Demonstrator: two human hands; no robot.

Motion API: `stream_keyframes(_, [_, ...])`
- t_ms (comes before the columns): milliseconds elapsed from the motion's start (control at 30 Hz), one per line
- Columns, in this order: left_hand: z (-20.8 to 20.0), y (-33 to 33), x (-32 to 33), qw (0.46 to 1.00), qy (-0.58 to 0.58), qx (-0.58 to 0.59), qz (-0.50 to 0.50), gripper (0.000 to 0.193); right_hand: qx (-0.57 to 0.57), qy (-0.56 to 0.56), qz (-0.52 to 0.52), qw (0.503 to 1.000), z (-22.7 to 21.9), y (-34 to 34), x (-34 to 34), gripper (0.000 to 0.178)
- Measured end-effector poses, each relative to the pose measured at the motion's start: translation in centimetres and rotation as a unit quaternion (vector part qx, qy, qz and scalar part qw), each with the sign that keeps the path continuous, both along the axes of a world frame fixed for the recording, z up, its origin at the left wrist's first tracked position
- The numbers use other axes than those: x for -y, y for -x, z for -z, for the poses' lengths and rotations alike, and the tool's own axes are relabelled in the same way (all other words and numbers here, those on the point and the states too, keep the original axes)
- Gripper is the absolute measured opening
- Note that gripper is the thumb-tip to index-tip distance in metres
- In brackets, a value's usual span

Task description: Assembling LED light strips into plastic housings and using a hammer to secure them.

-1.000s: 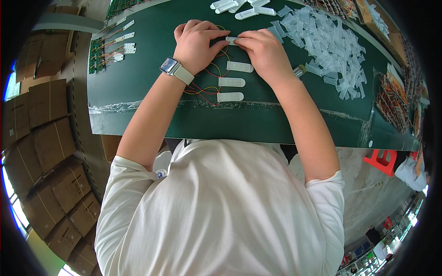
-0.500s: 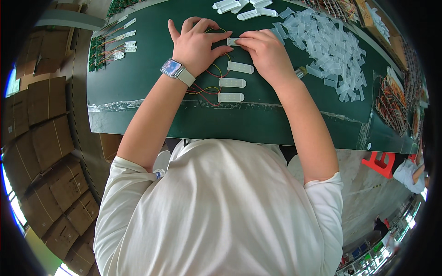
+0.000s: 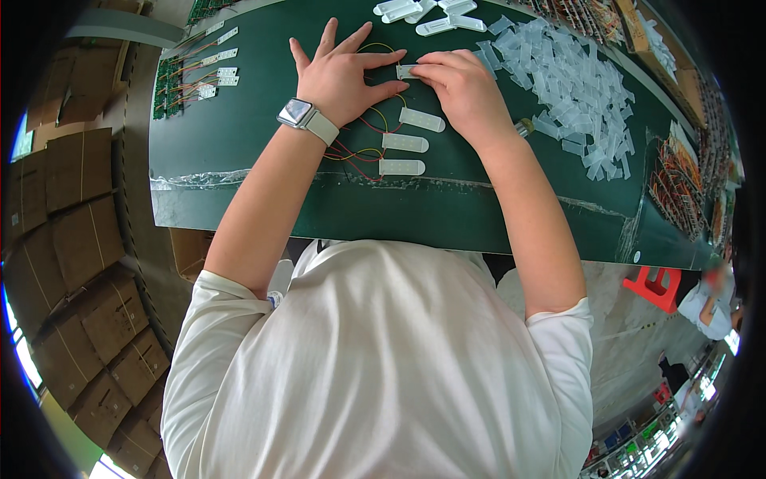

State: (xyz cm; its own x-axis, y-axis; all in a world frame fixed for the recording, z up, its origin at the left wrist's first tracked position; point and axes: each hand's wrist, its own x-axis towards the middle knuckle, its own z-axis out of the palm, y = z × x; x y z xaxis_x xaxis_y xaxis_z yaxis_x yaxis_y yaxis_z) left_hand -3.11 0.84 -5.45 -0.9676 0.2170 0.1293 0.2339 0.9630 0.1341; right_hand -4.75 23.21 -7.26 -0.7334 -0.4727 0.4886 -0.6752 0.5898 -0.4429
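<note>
My right hand (image 3: pixel 469 88) is closed in a pinch on a small white board (image 3: pixel 405 72), whose right part is hidden under the fingertips. My left hand (image 3: pixel 337 80), with a watch (image 3: pixel 297 112) on its wrist, has its fingers spread. Its thumb and forefinger tips stand apart, either side of the board's left end. A yellow wire (image 3: pixel 381 45) arches near that forefinger. Below the hands lie three white round-ended strips, an upper one (image 3: pixel 421 119), a middle one (image 3: pixel 405 143) and a lower one (image 3: pixel 401 167), with red and yellow wires (image 3: pixel 351 154) at their left ends.
Clear plastic pieces (image 3: pixel 570 96) are heaped on the green table (image 3: pixel 479 215) at right. White rounded covers (image 3: pixel 448 24) lie at the far side. Green circuit boards (image 3: pixel 167 88) with wired white strips rest at left; wired bundles (image 3: pixel 678 188) sit at the right edge. Cardboard boxes (image 3: pixel 80 172) stand left.
My left hand's middle and ring fingers have straightened and spread. The right hand keeps its pinch on the small white board, nearly in place. The view has shifted slightly.
</note>
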Motion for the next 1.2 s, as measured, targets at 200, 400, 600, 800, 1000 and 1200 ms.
stream_keyframes(200, [-0.6, -0.4, -0.4, 0.999, 0.002, 0.027, -0.020, 0.058, -0.058, -0.075, 0.042, 0.995, -1.4, -0.5, -0.5, 0.020])
stream_keyframes(400, [-0.8, -0.6, -0.5, 0.999, -0.010, 0.019, -0.027, 0.052, 0.013, -0.086, 0.245, 0.966, -2.4, 0.4, -4.1, 0.026])
stream_keyframes(600, [-1.3, -0.7, -0.8, 0.996, -0.001, 0.070, -0.047, 0.056, 0.080, -0.064, 0.252, 0.962, -0.9, 0.4, -4.3, 0.028])
stream_keyframes(800, [-1.3, -0.9, -0.7, 0.996, -0.013, 0.072, -0.052, 0.056, 0.003, -0.093, 0.218, 0.972, -0.9, 0.1, -4.8, 0.021])
stream_keyframes(1000, [-0.7, -0.9, -0.8, 0.997, -0.034, 0.049, -0.038, 0.055, -0.102, -0.206, 0.188, 0.955, -2.3, -0.7, -5.0, 0.010])
stream_keyframes(1200, [-0.9, -1.1, -0.8, 0.997, -0.038, 0.051, -0.045, 0.053, -0.121, -0.130, 0.095, 0.980, -3.5, -2.5, -2.8, 0.007])
